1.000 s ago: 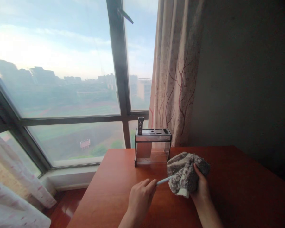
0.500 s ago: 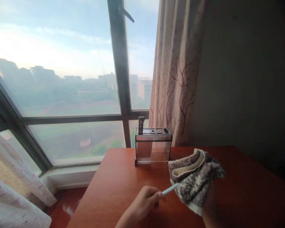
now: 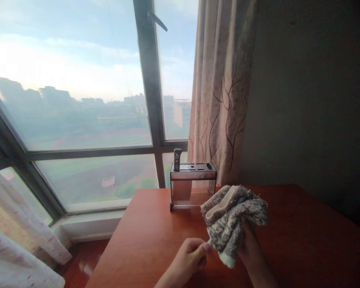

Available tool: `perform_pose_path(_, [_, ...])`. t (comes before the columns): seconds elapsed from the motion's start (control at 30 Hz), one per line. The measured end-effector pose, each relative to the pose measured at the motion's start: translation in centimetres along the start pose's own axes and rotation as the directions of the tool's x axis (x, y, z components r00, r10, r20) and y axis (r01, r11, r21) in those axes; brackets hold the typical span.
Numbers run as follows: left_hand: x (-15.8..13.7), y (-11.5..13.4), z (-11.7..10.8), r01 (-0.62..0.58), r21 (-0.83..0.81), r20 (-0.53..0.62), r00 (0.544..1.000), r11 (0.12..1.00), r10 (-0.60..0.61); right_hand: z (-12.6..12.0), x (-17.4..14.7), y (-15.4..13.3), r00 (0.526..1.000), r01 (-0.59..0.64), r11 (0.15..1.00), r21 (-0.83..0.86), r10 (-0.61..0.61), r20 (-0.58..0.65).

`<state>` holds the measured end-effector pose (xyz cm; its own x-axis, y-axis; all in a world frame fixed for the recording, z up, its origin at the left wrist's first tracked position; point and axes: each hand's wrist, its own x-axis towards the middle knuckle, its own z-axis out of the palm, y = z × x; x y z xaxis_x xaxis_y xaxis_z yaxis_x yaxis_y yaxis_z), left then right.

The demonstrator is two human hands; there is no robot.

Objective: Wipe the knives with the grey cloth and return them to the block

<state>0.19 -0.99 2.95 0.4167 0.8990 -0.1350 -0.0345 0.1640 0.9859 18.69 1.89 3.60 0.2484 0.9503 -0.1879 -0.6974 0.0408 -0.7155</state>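
Observation:
My left hand (image 3: 187,258) is closed, with thumb and fingers pinching the end of a slim pale-blue stick-like thing (image 3: 209,242). Only a short bit of it shows; the cloth hides the rest, so its kind is unclear. A shaggy grey-and-cream cloth (image 3: 232,226) is bunched up in my right hand (image 3: 248,242), whose fingers are mostly hidden behind the folds. The cloth meets the pale stick just beyond my left fingertips. Both hands are above the front part of the brown table.
Behind the cloth, a clear-sided knife block (image 3: 193,176) with a slotted top stands on the reddish-brown table (image 3: 138,236). One black riveted handle (image 3: 177,160) sticks up from it. Beyond are a large window (image 3: 93,150), a patterned curtain (image 3: 220,100) and a dark wall (image 3: 303,100).
My right hand has brought the cloth leftward, over most of the pale stick that was showing before. The left hand has shifted slightly right and keeps its pinch.

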Motion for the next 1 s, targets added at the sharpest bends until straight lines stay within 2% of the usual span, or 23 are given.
perform_pose_path(0.13, [0.3,0.0,-0.2,-0.103,0.162,-0.157,0.979,0.981,0.129,1.9,-0.4,-0.8,0.98,0.122,0.988,-0.095,-0.135,-0.148])
perform_pose_path(0.27, [0.0,0.4,-0.4,-0.141,0.333,-0.221,0.95,0.932,0.222,2.4,-0.6,-1.0,0.946,0.209,0.953,-0.218,-0.253,-0.201])
perform_pose_path(0.4, [-0.3,0.5,-0.8,-0.164,0.454,-0.279,0.907,0.876,0.315,2.3,-0.7,-0.8,0.946,0.167,0.959,-0.23,-0.222,-0.236])
perform_pose_path(0.53, [-0.4,0.5,-1.4,-0.176,0.553,-0.369,0.824,0.814,0.429,2.5,-0.8,-0.4,0.957,0.127,0.976,-0.176,-0.167,-0.237])
perform_pose_path(0.67, [-0.6,1.1,-1.9,-0.201,0.501,-0.438,0.78,0.842,0.447,2.3,-0.8,-0.3,0.987,0.02,0.999,-0.036,-0.025,-0.156])
perform_pose_path(0.77, [-0.6,1.4,-1.9,-0.265,0.436,-0.444,0.768,0.86,0.462,2.2,-1.1,0.0,0.996,-0.076,0.995,0.065,0.08,-0.047])
perform_pose_path(0.83, [-0.6,1.5,-1.7,-0.333,0.398,-0.406,0.772,0.855,0.49,2.3,-1.7,0.6,0.989,-0.145,0.986,0.084,0.141,0.049])
perform_pose_path(0.93, [-0.7,1.6,-1.1,-0.411,0.367,-0.309,0.792,0.834,0.527,2.8,-3.0,1.7,0.941,-0.28,0.96,0.012,0.271,0.202])
perform_pose_path(1.0, [-0.8,1.9,-0.6,-0.415,0.376,-0.227,0.826,0.828,0.517,3.3,-3.6,2.4,0.938,-0.266,0.962,-0.056,0.272,0.214])
